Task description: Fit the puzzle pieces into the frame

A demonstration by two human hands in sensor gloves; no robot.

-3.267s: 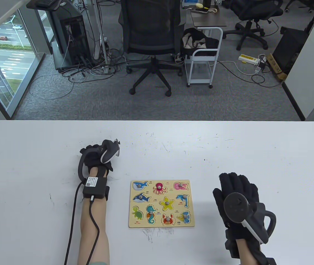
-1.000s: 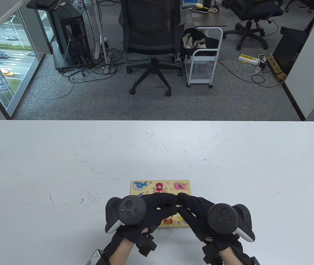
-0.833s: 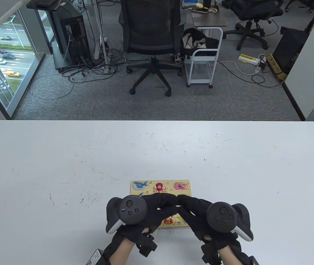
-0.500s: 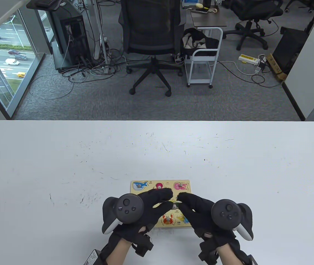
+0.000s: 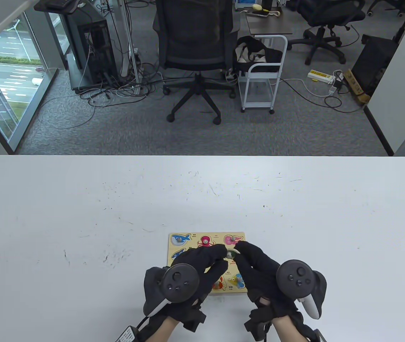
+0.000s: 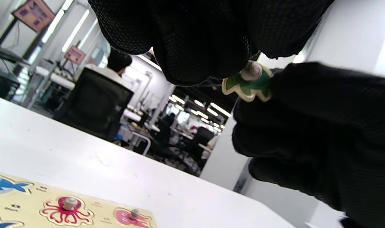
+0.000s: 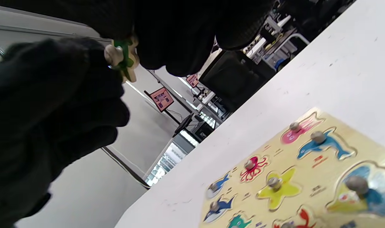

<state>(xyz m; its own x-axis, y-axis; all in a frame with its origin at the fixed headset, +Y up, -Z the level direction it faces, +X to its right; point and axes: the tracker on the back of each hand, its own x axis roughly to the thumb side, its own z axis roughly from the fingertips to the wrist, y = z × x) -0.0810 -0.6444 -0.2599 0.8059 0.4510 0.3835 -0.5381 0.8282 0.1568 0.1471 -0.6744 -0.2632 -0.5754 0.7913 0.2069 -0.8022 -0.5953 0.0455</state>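
presently left hand (image 5: 202,263) and right hand (image 5: 255,265) both pinch the green turtle piece (image 6: 247,82), raised above the puzzle frame (image 5: 172,242).

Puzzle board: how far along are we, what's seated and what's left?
Done: the red octopus, yellow starfish, blue dolphin and the other visible pieces sit flush in the puzzle board. In hand: the green turtle piece is held above the board between the fingers of the left hand and right hand. Left: seating the turtle in its cutout, which the hands hide here.
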